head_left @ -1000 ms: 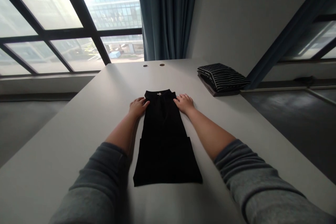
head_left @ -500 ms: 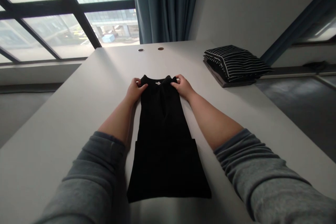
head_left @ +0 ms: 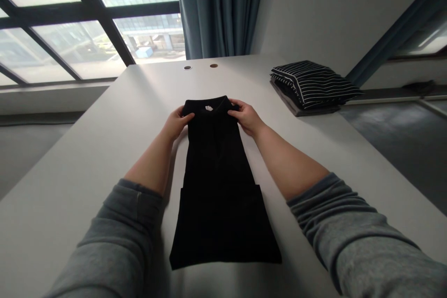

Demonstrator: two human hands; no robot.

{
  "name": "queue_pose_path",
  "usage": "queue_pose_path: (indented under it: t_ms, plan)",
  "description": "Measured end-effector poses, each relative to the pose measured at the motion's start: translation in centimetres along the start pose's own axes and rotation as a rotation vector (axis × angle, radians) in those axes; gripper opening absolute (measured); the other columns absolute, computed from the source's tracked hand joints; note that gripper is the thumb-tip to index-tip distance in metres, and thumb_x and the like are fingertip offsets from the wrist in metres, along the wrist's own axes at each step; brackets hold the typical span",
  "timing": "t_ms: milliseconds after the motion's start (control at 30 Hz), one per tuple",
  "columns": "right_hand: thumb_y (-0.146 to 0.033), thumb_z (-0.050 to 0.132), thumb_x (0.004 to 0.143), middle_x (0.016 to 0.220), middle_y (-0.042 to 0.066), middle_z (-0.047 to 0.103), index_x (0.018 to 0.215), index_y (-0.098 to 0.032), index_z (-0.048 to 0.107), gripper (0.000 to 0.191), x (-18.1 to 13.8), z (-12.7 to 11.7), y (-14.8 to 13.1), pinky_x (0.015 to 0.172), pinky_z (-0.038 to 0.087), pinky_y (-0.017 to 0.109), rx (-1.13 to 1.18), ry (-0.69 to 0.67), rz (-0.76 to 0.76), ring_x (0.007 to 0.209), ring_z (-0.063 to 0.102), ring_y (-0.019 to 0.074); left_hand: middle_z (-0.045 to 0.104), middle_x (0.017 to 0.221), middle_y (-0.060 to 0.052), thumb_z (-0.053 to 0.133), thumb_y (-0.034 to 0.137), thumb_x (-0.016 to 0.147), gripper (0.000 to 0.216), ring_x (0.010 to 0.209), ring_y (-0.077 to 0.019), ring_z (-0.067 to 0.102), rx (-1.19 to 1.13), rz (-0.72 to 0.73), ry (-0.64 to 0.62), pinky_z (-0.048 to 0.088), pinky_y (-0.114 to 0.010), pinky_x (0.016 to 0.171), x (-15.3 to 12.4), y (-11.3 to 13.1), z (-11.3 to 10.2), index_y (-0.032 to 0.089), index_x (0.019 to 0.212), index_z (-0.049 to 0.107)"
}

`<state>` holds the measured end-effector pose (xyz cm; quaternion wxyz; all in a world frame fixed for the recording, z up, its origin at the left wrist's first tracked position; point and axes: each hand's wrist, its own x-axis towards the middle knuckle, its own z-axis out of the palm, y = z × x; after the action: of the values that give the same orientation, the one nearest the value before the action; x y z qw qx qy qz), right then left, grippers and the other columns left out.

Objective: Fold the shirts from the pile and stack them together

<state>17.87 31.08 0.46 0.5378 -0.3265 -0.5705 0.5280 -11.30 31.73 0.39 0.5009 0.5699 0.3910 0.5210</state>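
Observation:
A black garment (head_left: 220,186), folded into a long narrow strip, lies on the white table (head_left: 87,149) straight ahead of me. My left hand (head_left: 178,123) pinches its far left corner and my right hand (head_left: 246,116) pinches its far right corner. Both hands are closed on the cloth, and the far edge with the collar stands lifted off the table. The near end of the garment lies flat between my grey sleeves.
A folded stack with a black-and-white striped garment (head_left: 312,84) on top sits at the table's far right. Two round cable holes (head_left: 200,66) mark the far edge. A blue curtain (head_left: 220,9) and large windows stand behind the table.
My hands went from resting flat beside the garment's far end to gripping its two corners. The far edge has risen off the table and tipped a little towards me.

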Motion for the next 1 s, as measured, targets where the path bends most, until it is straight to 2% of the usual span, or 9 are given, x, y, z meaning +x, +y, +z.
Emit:
queue_pose_path:
  t_ms: [200,367,500,667,800,933,1000]
  plan:
    - [-0.035,0.081,0.074,0.116,0.005,0.074,0.117,-0.02,0.07,0.047,-1.3,-0.2,-2.7,0.107,0.053,0.047,-0.222,0.018,-0.074,0.111,0.068,0.0232,0.076,0.099,-0.004,0.084,0.037,0.075,0.04,0.096,-0.0235,0.071,0.298,0.146,0.042,0.057,-0.041,0.093,-1.9,2.8,0.0,0.018,0.107,0.071]
    - [-0.034,0.077,0.078,0.105,0.003,0.073,0.108,-0.02,0.071,0.033,-4.5,-0.3,-5.4,0.101,0.054,0.041,-0.417,-0.004,-0.152,0.103,0.069,0.0213,0.072,0.091,-0.002,0.075,0.036,0.082,0.025,0.086,-0.0202,0.068,0.638,0.268,0.032,0.056,-0.036,0.084,-5.9,6.1,0.6,0.021,0.1,0.071]
    - [-0.02,0.064,0.083,0.1,0.003,0.075,0.1,-0.021,0.073,0.019,-8.3,-0.1,-7.2,0.093,0.055,0.038,-0.668,-0.076,-0.241,0.094,0.069,0.0201,0.073,0.104,-0.005,0.066,0.027,0.088,0.013,0.094,-0.0197,0.068,0.868,0.398,-0.121,0.055,-0.033,0.087,-9.9,8.3,1.0,0.023,0.099,0.072]
    - [-0.006,0.053,0.077,0.107,0.003,0.075,0.098,-0.022,0.072,0.032,-11.7,0.1,-7.5,0.099,0.053,0.036,-0.851,-0.257,-0.379,0.103,0.069,0.0206,0.073,0.118,-0.006,0.057,0.016,0.088,0.03,0.107,-0.0213,0.07,0.976,0.432,-0.337,0.056,-0.035,0.096,-13.4,8.0,1.0,0.026,0.112,0.072]
    - [0.0,0.046,0.076,0.111,0.005,0.074,0.101,-0.021,0.074,0.043,-12.9,-0.2,-6.3,0.097,0.055,0.035,-1.037,-0.426,-0.336,0.103,0.069,0.02,0.071,0.128,-0.004,0.053,0.01,0.082,0.046,0.118,-0.0228,0.068,1.064,0.389,-0.484,0.055,-0.038,0.104,-14.7,7.1,0.7,0.029,0.118,0.072]
    - [0.0,0.044,0.082,0.117,0.005,0.074,0.104,-0.022,0.077,0.045,-13.6,-0.6,-5.9,0.099,0.056,0.035,-1.087,-0.48,-0.359,0.107,0.07,0.0195,0.069,0.136,-0.001,0.047,0.006,0.078,0.051,0.122,-0.0224,0.067,1.124,0.32,-0.582,0.053,-0.038,0.109,-15.3,7.5,0.6,0.03,0.113,0.076]
    - [-0.002,0.045,0.083,0.117,0.005,0.075,0.103,-0.022,0.079,0.044,-13.8,-0.6,-6.2,0.1,0.056,0.036,-1.098,-0.499,-0.372,0.107,0.07,0.0201,0.072,0.131,-0.001,0.047,0.008,0.079,0.047,0.117,-0.0226,0.069,1.149,0.294,-0.574,0.054,-0.038,0.108,-15.3,8.0,0.9,0.029,0.109,0.077]
